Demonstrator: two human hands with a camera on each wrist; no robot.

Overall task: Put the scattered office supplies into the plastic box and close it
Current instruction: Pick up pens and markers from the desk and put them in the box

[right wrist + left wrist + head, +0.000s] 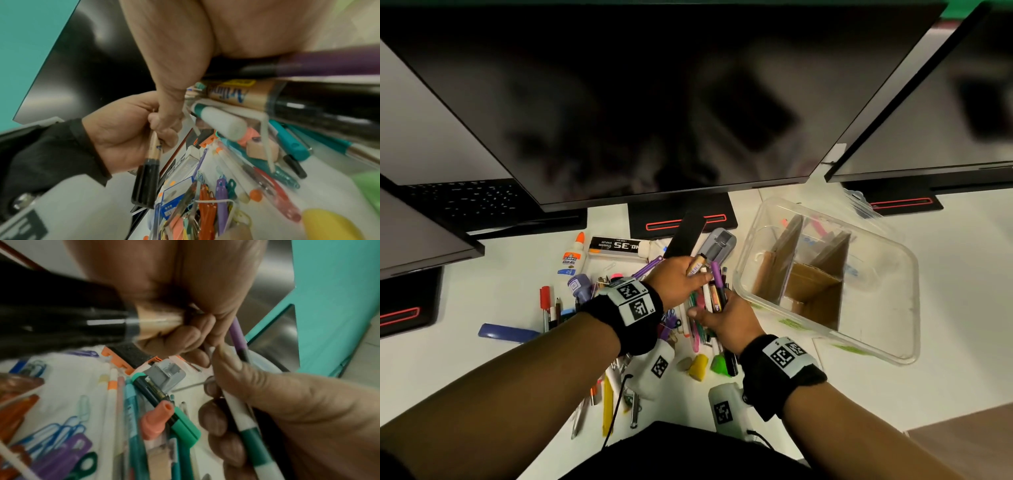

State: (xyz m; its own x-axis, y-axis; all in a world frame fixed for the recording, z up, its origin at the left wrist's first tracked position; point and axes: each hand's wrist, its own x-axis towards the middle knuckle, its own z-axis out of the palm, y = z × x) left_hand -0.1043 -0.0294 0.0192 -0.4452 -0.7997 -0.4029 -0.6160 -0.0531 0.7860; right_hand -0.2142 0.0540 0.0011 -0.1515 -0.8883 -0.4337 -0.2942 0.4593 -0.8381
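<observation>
Over the heap of pens, both hands meet. My left hand grips a gold marker with a black cap, also seen as the gold marker and the gold marker. My right hand grips a bundle of pens: a purple pen, a gold Artline marker and a white and green pen. The left fingers touch the top of that bundle. The clear plastic box stands open to the right, with cardboard dividers inside.
A glue bottle, a staples box, a grey stapler, a blue stapler, paper clips and yellow and green erasers lie around. Monitors hang over the desk's back.
</observation>
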